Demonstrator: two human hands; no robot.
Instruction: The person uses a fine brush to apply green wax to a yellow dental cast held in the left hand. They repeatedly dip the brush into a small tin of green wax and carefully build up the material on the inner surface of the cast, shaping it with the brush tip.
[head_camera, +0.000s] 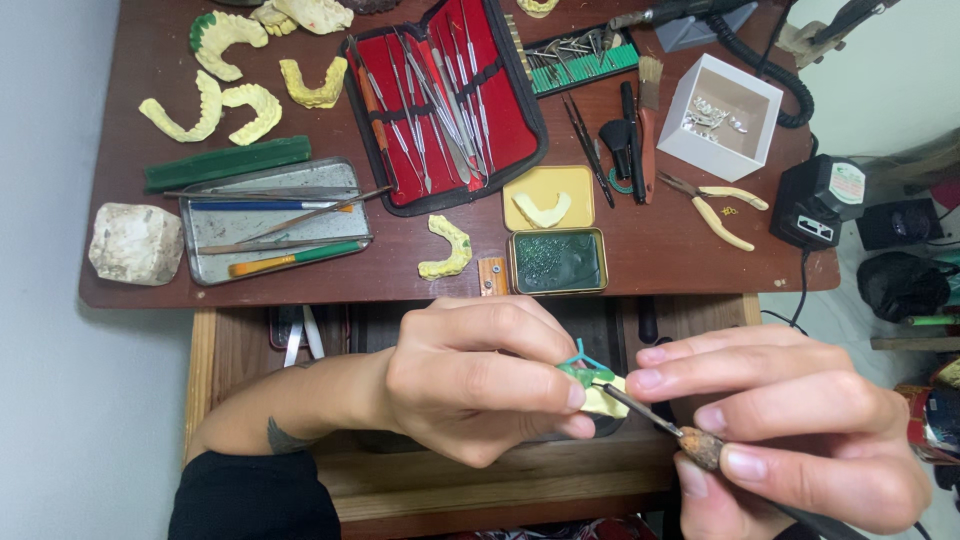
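Left hand (470, 385), lower centre of frame: fingers pinched shut on small yellow dental cast (603, 401) bearing green wax piece (582, 371). Right hand (790, 430), lower right: closed around thin metal-tipped tool (650, 415), tip touching cast. Above, open green tin (557, 261) on brown table (660, 250).

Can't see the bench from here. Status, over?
Left hand pinching green-and-yellow wax piece. Right hand holding thin tool, tip at the piece. Nothing between.
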